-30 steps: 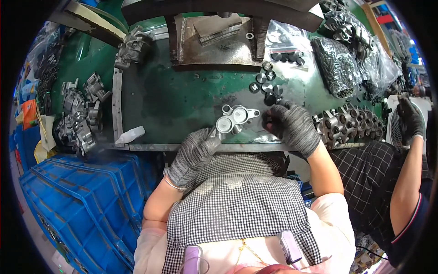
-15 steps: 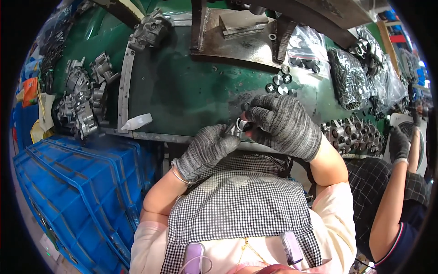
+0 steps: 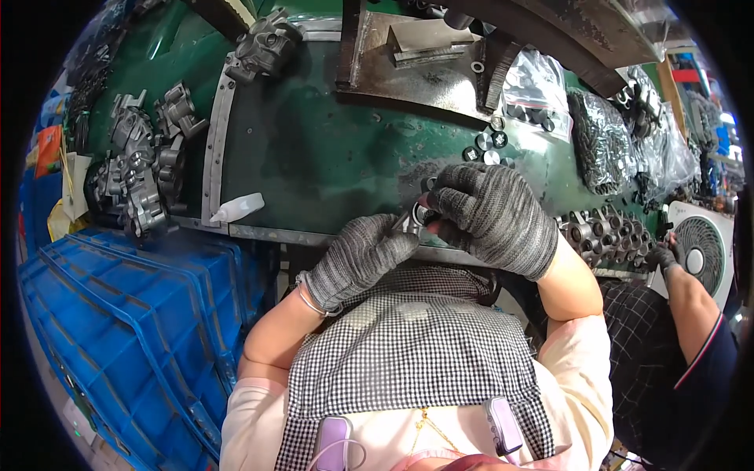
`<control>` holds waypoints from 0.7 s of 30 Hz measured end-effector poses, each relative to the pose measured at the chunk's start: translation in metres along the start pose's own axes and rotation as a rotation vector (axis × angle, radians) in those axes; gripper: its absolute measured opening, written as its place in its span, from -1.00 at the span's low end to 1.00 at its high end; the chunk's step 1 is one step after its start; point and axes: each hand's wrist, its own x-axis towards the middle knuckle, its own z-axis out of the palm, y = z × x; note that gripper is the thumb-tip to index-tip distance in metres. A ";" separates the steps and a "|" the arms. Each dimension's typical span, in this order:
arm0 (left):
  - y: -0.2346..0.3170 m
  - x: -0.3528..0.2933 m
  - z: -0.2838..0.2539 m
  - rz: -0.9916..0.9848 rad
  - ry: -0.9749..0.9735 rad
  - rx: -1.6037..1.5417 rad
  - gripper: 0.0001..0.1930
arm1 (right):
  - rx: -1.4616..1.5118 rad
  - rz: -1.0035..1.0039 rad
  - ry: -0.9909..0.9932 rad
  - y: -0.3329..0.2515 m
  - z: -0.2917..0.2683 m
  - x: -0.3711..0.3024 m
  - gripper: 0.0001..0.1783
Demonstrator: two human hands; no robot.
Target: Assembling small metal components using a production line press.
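Both my hands wear grey knitted gloves and meet at the bench's front edge. A small silvery metal part [image 3: 409, 223] with a round opening is pinched in my left hand [image 3: 363, 257], which is closed. My right hand [image 3: 503, 220] is closed too, its fingertips pressed at the part's round end; they partly hide it. A dark round piece [image 3: 427, 184] shows by the right index finger; whether that finger holds it is unclear. Just beyond lie several small round caps [image 3: 491, 158], black and silver, on the green bench top [image 3: 314, 149].
A heavy steel fixture [image 3: 416, 93] stands at the back. Cast metal housings [image 3: 137, 184] and a white squeeze bottle [image 3: 239, 207] lie left, above blue crates [image 3: 133, 337]. On the right are bagged parts [image 3: 593, 141], metal parts in rows [image 3: 605, 235], a fan [image 3: 699, 255] and a co-worker's gloved hand [image 3: 665, 255].
My hands stay together at the metal part with barely any shift. The co-worker's hands have moved from in front of the fan; one now sits lower, beside the rows of metal parts.
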 end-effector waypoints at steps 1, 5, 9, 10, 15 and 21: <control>0.001 -0.001 0.000 0.022 -0.002 -0.012 -0.61 | 0.010 -0.006 0.000 0.001 0.000 0.000 -0.69; 0.003 -0.002 -0.001 0.057 -0.006 -0.025 -0.62 | 0.023 -0.020 0.008 0.001 0.000 0.001 -0.69; 0.006 -0.002 -0.001 -0.014 -0.006 0.005 -0.63 | 0.014 0.073 0.070 -0.002 -0.004 -0.005 -0.71; 0.006 -0.003 -0.002 -0.064 0.001 0.012 -0.63 | 0.021 0.165 0.115 -0.004 -0.007 -0.008 -0.71; 0.004 -0.003 0.004 -0.027 0.026 -0.147 -0.56 | 0.091 0.459 0.594 0.018 -0.037 -0.044 -0.67; 0.012 -0.003 0.005 -0.072 0.030 -0.167 -0.59 | -0.275 0.726 0.206 0.048 0.002 -0.074 -0.70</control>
